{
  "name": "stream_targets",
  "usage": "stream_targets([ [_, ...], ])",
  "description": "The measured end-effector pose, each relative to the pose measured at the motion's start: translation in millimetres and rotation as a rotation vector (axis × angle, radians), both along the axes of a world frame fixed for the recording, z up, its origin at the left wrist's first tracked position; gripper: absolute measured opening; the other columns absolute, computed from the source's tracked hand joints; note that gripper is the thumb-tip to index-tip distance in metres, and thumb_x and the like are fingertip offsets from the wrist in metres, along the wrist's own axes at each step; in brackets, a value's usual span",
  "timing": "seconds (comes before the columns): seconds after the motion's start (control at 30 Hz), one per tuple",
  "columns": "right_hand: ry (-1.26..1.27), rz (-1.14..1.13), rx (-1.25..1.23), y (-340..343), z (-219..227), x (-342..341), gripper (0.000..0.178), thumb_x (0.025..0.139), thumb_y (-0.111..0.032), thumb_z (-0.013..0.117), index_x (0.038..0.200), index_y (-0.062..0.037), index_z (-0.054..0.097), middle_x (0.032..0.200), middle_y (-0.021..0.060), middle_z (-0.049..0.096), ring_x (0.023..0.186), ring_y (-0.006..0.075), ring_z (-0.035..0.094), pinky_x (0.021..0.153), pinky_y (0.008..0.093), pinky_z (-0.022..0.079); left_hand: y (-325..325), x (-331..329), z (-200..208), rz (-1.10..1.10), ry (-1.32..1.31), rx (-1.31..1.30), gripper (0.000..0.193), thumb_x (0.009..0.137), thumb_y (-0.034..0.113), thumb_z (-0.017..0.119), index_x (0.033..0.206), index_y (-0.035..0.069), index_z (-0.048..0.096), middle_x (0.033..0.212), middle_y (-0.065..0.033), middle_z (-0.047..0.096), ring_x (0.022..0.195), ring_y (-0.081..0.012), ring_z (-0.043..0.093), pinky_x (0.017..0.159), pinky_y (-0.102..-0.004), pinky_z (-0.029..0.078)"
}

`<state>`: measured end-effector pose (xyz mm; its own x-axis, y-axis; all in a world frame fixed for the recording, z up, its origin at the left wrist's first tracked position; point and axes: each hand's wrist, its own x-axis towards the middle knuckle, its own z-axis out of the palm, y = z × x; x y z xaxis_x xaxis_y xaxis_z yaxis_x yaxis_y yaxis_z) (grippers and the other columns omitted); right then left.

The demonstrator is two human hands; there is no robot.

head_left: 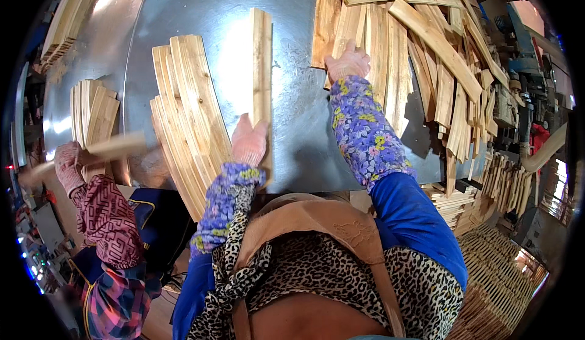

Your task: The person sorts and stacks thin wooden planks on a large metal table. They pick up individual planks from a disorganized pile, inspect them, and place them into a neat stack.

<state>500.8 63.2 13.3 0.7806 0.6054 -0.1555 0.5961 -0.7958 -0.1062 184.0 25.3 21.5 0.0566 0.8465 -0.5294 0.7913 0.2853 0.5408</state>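
A long pale wooden slat (262,65) lies lengthwise on the metal table. My left hand (248,142), in a thin pinkish glove, is closed on its left edge near the close end. Farther right, my gloved right hand (348,65) lies with fingers apart on the near part of a layer of slats (378,53). Its thumb is by the lower corner of a slat (326,20); the undersides of its fingers are hidden. Left of my left hand, a fanned stack of slats (194,96) overhangs the table's near edge.
A loose, crisscrossed heap of slats (436,47) covers the right side of the metal table (201,4). At left, a co-worker's gloved hand (69,163) holds a motion-blurred slat (116,146) beside a small stack (100,111). More slats (70,17) are stacked far left; others (493,267) stand low right.
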Motion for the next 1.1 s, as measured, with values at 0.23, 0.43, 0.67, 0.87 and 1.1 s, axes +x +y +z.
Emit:
stream_targets([
  [0.23,0.417,-0.087,0.288,-36.4,19.4,-36.7,0.074,0.083,-0.018,0.079,0.149,0.002,0.051,0.133,0.03,0.069,0.119,0.0406,0.071,0.101,0.0484,0.06,-41.8,-91.9,-19.7,0.058,0.142,0.319,0.057,0.099,0.025,0.066,0.145,-0.007,0.057,0.147,-0.0285,0.061,0.13,-0.0466,0.064,0.115,-0.0508,0.049],
  [0.43,0.676,0.571,0.36,-130.9,-12.0,-183.1,0.075,0.086,-0.013,0.071,0.155,0.0008,0.049,0.131,0.0291,0.066,0.114,0.0453,0.068,0.095,0.0486,0.061,-48.2,-107.5,7.3,0.029,0.131,0.366,0.059,0.099,0.025,0.067,0.146,-0.008,0.055,0.151,-0.0316,0.057,0.132,-0.0496,0.06,0.112,-0.052,0.05],
  [0.67,0.997,0.912,-0.039,-94.5,-28.1,-234.5,0.073,0.094,-0.037,0.071,0.16,-0.014,0.05,0.141,0.0219,0.067,0.127,0.0387,0.067,0.11,0.0466,0.055,-12.2,-98.1,39.9,-0.21,0.145,0.714,0.055,0.092,0.027,0.076,0.136,-0.004,0.065,0.142,-0.0338,0.059,0.128,-0.0521,0.06,0.11,-0.0586,0.049],
  [0.87,1.298,-0.216,0.905,64.5,-80.8,16.5,0.054,0.098,-0.043,0.076,0.135,-0.0061,0.063,0.109,0.0095,0.066,0.088,0.0214,0.056,0.078,0.0361,0.049,54.9,-0.6,2.3,-0.376,0.014,0.624,0.074,0.087,0.035,0.082,0.148,0.0,0.06,0.16,-0.03,0.048,0.143,-0.0478,0.05,0.121,-0.0566,0.042],
  [1.1,1.361,-0.855,1.441,199.7,-41.1,182.9,0.057,0.104,-0.05,0.073,0.142,-0.0074,0.065,0.128,0.0143,0.073,0.101,0.0287,0.07,0.083,0.047,0.058,160.5,45.7,-43.2,-0.394,0.305,0.402,0.097,0.08,0.05,0.088,0.158,0.005,0.051,0.159,-0.0241,0.051,0.148,-0.0429,0.046,0.125,-0.0551,0.035],
])
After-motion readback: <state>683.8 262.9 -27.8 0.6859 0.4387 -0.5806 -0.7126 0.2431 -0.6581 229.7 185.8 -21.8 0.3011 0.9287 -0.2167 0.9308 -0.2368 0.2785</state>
